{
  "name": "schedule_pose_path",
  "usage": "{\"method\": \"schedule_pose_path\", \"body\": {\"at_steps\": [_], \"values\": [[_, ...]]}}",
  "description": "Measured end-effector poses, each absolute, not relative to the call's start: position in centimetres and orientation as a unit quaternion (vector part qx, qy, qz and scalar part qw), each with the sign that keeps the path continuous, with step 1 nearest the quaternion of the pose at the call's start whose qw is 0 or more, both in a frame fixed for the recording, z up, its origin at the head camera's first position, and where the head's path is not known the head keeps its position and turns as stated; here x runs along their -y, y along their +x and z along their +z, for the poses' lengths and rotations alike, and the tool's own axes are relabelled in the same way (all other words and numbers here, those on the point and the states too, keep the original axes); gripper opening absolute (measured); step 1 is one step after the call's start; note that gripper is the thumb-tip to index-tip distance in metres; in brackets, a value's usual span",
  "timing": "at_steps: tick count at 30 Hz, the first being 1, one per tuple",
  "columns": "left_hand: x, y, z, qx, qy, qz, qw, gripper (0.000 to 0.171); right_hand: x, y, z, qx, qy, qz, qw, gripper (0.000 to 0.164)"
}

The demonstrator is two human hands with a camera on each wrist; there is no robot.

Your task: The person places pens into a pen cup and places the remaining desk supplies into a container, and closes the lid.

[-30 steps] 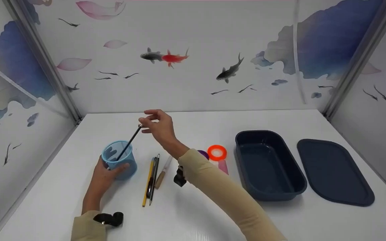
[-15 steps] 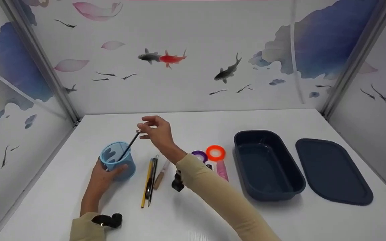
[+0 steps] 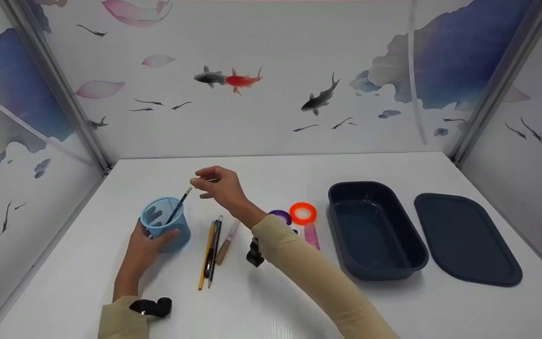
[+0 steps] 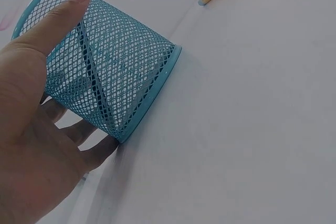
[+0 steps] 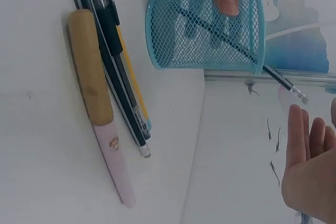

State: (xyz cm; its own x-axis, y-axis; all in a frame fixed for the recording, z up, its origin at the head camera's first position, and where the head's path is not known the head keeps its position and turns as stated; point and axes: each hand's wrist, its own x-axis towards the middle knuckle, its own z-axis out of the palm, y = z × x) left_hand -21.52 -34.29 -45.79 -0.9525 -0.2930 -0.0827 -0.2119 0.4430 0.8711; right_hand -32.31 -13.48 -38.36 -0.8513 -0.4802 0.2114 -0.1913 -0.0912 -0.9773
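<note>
I note: left hand gripping the blue mesh cup at left; right hand loosely spread, just beside the top of the slanted pencil inside.

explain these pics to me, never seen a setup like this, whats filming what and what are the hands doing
There's no machine here: just a person's two bare hands. The wide picture comes from a camera worn on the head, looking forward and down. The two closer pictures come from a wrist camera on each arm.

The left hand grips a blue mesh cup. A dark pencil leans inside it, top end sticking out. The right hand is beside that end; the right wrist view shows a gap, so it isn't holding it.

On the white table lie some pencils and pens, a brown-and-pink stick, orange and purple rings, a pink item, an open dark container and a flat dark lid.
</note>
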Motion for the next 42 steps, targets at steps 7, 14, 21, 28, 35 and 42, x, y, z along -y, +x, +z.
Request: {"method": "schedule_pose_path", "body": {"at_steps": [7,14,21,28,35,42], "values": [[34.0,-21.8,-45.6,0.851,0.144,-0.503,0.038,0.116,10.9,-34.3,-38.8,-0.706,-0.294,-0.622,0.169,0.035],[34.3,-21.5,-45.7,0.850,0.147,-0.504,0.035,0.114,9.0,-35.8,-40.0,-0.723,-0.294,-0.590,0.208,0.036],[34.5,-21.3,-45.6,0.847,0.146,-0.510,0.036,0.115,7.8,-36.4,-41.3,-0.733,-0.283,-0.576,0.225,0.043],[34.4,-21.4,-45.7,0.849,0.148,-0.507,0.028,0.118,6.7,-37.2,-42.6,-0.757,-0.246,-0.551,0.249,0.049],[34.6,-21.3,-45.6,0.849,0.143,-0.507,0.037,0.117,6.3,-37.3,-43.0,-0.769,-0.256,-0.522,0.266,0.054],[34.5,-21.3,-46.0,0.849,0.133,-0.509,0.043,0.114,6.1,-37.4,-44.1,-0.796,-0.246,-0.476,0.281,0.051]]}}
